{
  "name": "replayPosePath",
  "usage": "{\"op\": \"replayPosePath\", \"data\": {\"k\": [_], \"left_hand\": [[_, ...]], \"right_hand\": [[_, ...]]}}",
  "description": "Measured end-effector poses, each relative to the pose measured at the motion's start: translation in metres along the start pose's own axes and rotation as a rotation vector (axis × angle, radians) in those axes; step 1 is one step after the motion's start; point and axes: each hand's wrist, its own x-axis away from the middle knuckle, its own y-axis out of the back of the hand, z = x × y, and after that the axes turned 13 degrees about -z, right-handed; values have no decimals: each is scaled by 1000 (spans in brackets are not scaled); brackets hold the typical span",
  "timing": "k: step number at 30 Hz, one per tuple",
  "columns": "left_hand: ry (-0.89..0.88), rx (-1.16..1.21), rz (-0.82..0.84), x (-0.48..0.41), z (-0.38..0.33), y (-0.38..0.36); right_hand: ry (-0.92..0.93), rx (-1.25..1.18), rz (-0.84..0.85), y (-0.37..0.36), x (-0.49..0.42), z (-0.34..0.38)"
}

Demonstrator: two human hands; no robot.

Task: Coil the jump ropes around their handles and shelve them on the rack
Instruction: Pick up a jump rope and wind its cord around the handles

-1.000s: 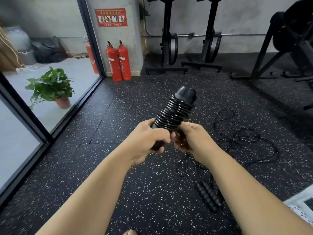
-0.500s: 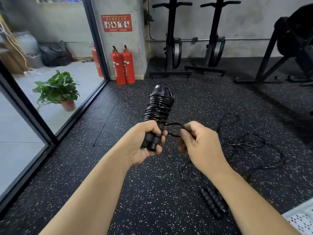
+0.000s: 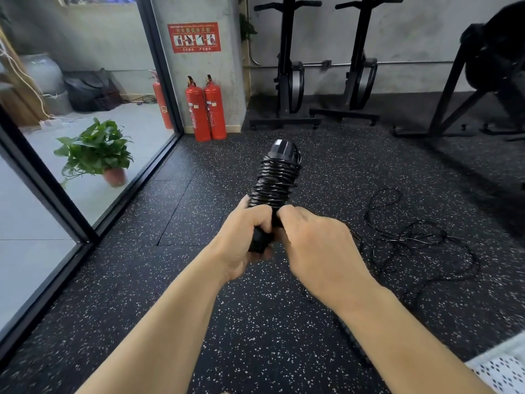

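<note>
Left hand (image 3: 241, 243) is clenched round the bottom of the coiled jump rope (image 3: 275, 183), held up at mid-frame and tilted slightly away from the person. The cord is wound tight over the paired handles and the black end cap shows on top. Right hand (image 3: 315, 245) is pressed in from the other side with its fingers curled onto the lowest coils, touching the left hand. Which strand it pinches is hidden.

Room edges: a glass wall with a black frame (image 3: 56, 194) runs along the left and meets a concrete pillar (image 3: 199, 81). The grey back wall lies beyond. The speckled rubber floor (image 3: 199, 322) is open ahead and to the left of the hands.

In the way: a second rope (image 3: 412, 243) lies loose and tangled on the floor just right of the hands. Part of it disappears under the right forearm.

Two red fire extinguishers (image 3: 206, 109) stand at the pillar base, with a red sign (image 3: 194, 37) above them. A third extinguisher (image 3: 162, 106) and a potted plant (image 3: 96, 152) are behind the glass. Two black upright machines (image 3: 287, 81) stand against the back wall. A bigger black frame (image 3: 483, 66) takes up the far right. A white perforated surface (image 3: 497, 371) shows at the bottom right corner.
</note>
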Motion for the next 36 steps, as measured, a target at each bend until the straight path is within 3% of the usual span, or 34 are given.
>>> {"op": "replayPosePath", "data": {"k": [9,16,20,25,36], "left_hand": [[-45,-51,32,3,-1,-4],[-45,-31,21,-1,2,-1],[-8,-17,26,-1,3,-3],[57,14,34,-1,-2,-1],[121,48,50,-1,-2,3]], "right_hand": [[-75,-130,-39,-3,2,1],[-227,-371,107,2,0,-4],[-242,-352,32,0,2,-4],[-189,-171,-216,3,2,-3],[-299,-326,-240,-5,4,5]]}}
